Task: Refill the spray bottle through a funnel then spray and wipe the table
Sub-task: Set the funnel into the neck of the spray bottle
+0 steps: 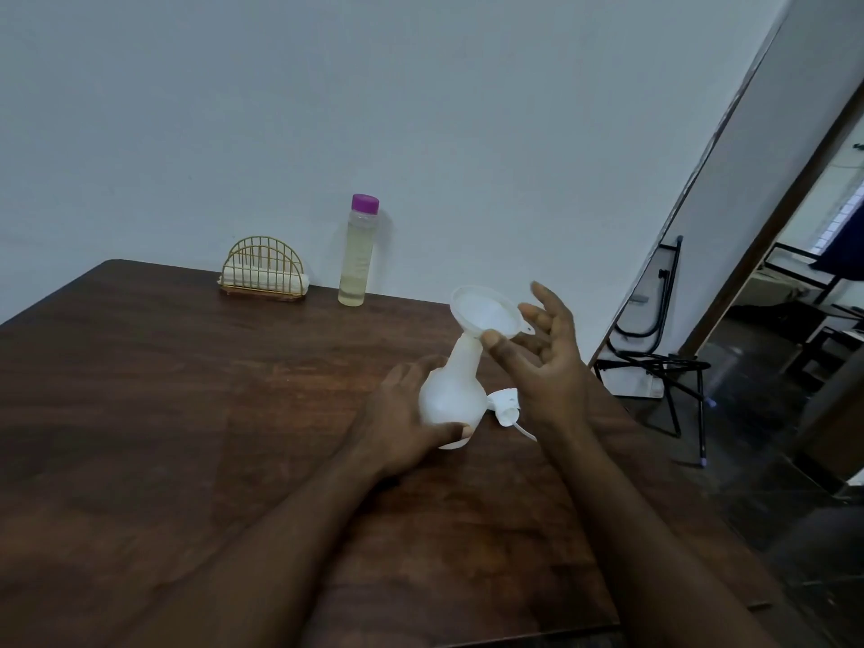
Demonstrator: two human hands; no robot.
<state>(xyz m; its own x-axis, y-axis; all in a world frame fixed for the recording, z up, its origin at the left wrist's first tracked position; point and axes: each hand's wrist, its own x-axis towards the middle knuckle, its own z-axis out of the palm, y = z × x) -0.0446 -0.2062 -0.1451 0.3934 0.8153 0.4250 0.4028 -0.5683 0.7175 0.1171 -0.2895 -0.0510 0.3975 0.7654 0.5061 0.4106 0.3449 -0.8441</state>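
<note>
Base of spray bottle point(451, 395) hidden behind left hand point(397, 423); funnel point(484, 315) spout hidden by right hand point(547, 357) thumb; spray head point(507, 402) partly behind right wrist; table point(163, 413) cut off left, bottom of frame.

A gold wire holder point(264, 268), arched like a half circle with upright bars, stands at the far left, close to the pale blue-grey wall point(421, 109) that fills the far side of the scene. On the right, a folded black metal frame point(666, 292) leans upright against a side wall. Just below it, a low black metal stand point(654, 367) with thin legs sits on the dark floor point(748, 484). Further right, a brown door frame point(771, 217) slants up along an open doorway, and black-framed furniture point(799, 266) shows in the room beyond.
</note>
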